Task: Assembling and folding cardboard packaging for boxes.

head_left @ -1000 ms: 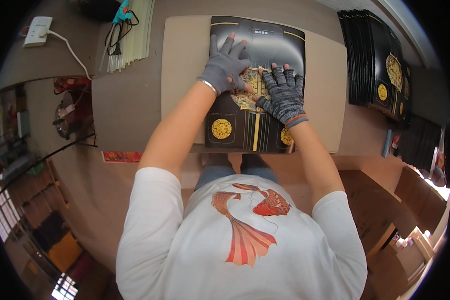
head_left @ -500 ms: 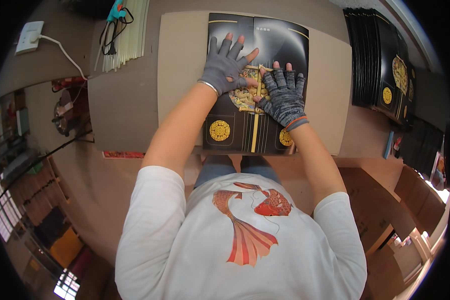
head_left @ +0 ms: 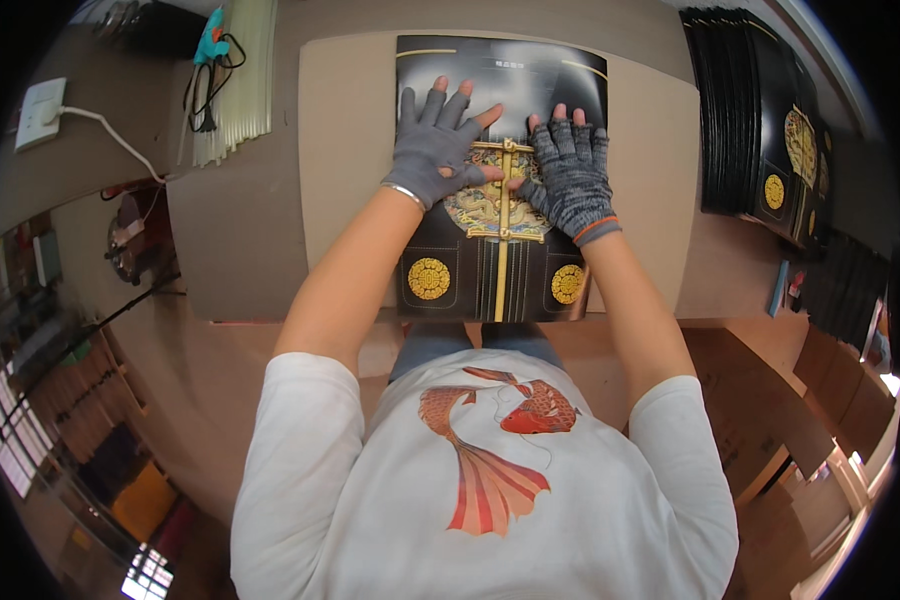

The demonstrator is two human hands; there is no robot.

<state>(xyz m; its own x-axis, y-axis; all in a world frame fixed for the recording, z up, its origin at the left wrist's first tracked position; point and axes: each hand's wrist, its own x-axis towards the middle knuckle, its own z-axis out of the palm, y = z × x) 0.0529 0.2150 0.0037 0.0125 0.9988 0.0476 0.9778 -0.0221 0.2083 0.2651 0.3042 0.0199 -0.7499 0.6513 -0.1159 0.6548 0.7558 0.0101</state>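
A glossy black printed packaging sheet (head_left: 425,225) lies flat, with a colourful medallion, a gold vertical band and two round gold emblems. My left hand (head_left: 440,148), in a plain grey fingerless glove, rests on its left half with fingers spread. My right hand (head_left: 575,180), in a mottled dark grey fingerless glove, lies flat on the right half, fingers stretched away from me. Both thumbs point inward, close to the gold band at the medallion. Neither hand grips anything. Under the sheet is a beige board (head_left: 645,190).
A stack of similar black printed pieces (head_left: 755,130) stands at the right. To the far left are translucent glue sticks (head_left: 245,85), a turquoise glue gun (head_left: 211,38) with a black cord, and a white power strip (head_left: 42,115) with its cable. The table's near edge runs before my body.
The vertical edge between two panels at the sheet's top no longer shows; the halves now look level. More of the medallion is uncovered. Both hands stay flat on the sheet, slightly shifted.
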